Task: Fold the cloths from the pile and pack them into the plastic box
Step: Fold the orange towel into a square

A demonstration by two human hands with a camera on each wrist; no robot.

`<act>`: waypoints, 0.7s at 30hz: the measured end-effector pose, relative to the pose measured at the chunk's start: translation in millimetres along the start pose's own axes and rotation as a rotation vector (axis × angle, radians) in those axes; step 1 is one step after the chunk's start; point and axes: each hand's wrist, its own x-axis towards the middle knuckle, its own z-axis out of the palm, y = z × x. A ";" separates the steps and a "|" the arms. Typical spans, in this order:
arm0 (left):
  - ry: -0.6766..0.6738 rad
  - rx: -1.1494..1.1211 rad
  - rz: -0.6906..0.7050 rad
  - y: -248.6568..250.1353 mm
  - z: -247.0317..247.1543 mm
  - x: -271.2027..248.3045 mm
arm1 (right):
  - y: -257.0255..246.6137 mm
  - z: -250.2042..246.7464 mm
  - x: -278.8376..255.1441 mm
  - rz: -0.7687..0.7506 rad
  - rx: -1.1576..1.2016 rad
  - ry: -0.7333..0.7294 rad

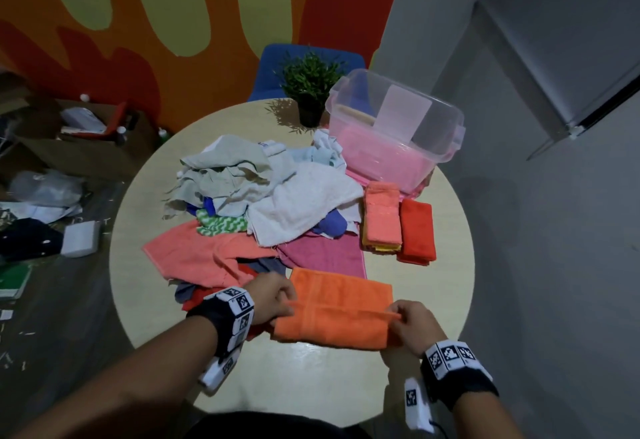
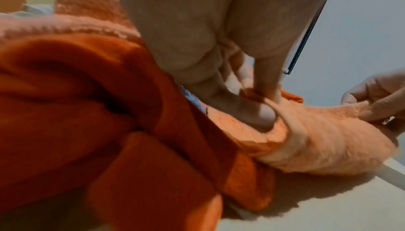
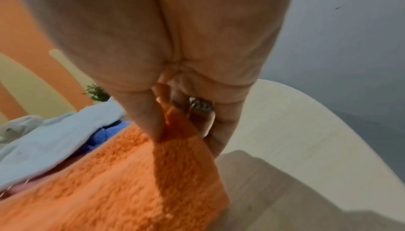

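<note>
An orange cloth (image 1: 339,303) lies near the front of the round table (image 1: 311,379), partly folded. My left hand (image 1: 273,295) pinches its left edge, and my right hand (image 1: 408,322) pinches the right end of the same raised fold. The left wrist view shows my thumb and fingers (image 2: 258,106) clamped on the orange cloth (image 2: 317,139). In the right wrist view my fingers (image 3: 153,122) pinch a corner of the orange cloth (image 3: 131,174). The pile of mixed cloths (image 1: 263,196) sits mid-table. The clear plastic box (image 1: 391,130) stands at the back right with pink cloth inside.
Folded salmon (image 1: 381,217) and red cloths (image 1: 417,231) lie beside the box. A potted plant (image 1: 310,85) stands at the table's back, with a blue chair (image 1: 277,68) behind it. Cardboard boxes and clutter (image 1: 69,148) cover the floor on the left.
</note>
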 end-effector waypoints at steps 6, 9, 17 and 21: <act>0.345 0.026 -0.056 12.0 1.3 46.2 | -8.3 -8.0 29.4 0.104 0.019 0.234; 0.352 0.099 -0.105 11.6 4.4 58.9 | -12.5 -7.5 41.6 0.129 0.046 0.282; 0.285 0.285 -0.154 9.5 9.8 63.9 | -8.4 8.0 53.0 0.268 -0.036 0.185; 0.420 0.290 -0.124 15.7 17.7 58.9 | -9.5 22.1 53.4 0.318 -0.061 0.130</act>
